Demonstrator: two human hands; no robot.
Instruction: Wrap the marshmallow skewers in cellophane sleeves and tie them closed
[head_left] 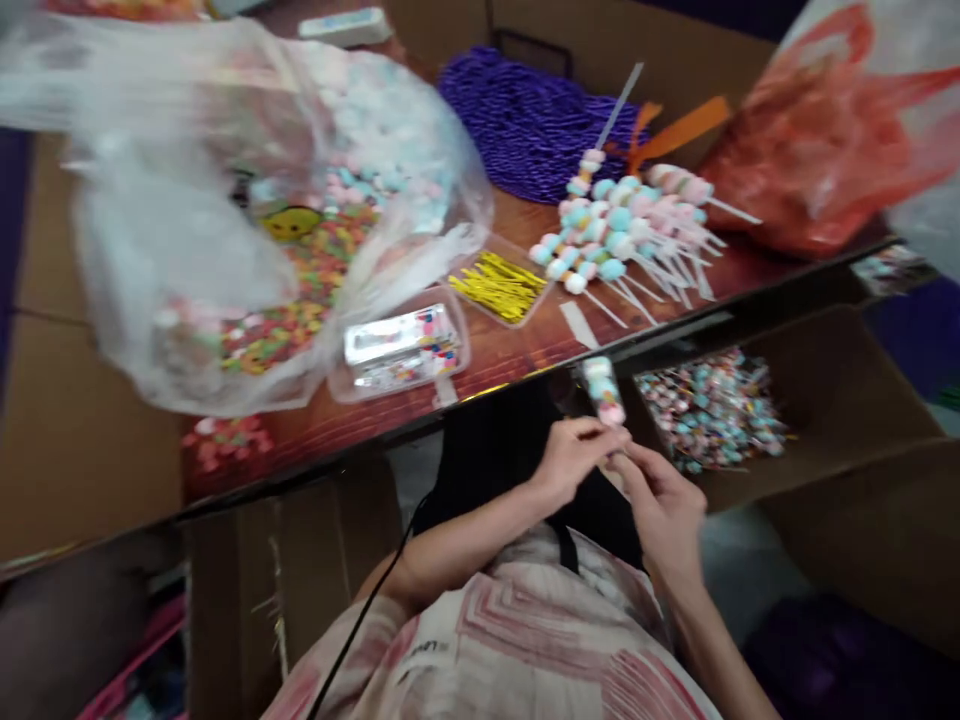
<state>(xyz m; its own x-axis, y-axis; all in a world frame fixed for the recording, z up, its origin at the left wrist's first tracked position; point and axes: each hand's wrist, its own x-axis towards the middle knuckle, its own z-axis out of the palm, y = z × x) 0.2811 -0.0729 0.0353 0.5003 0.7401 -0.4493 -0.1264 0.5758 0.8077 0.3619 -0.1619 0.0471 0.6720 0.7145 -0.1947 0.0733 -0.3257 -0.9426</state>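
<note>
In front of my lap, at the table's edge, both hands meet at the lower end of a marshmallow candy skewer with pale blue, white and pink pieces. It seems to be in a clear wrapper. My left hand pinches just below the pink piece. Right beside it, the fingers of my right hand are closed at the same end; what lies between the fingertips is too small to make out clearly. Yellow twist ties fill a small clear tray on the table. Several similar skewers lie heaped behind it.
A large clear bag of candies covers the table's left. Near it sits a plastic box with small colourful pieces. Purple strands lie behind, a red bag at right. Below, a cardboard box holds wrapped candies.
</note>
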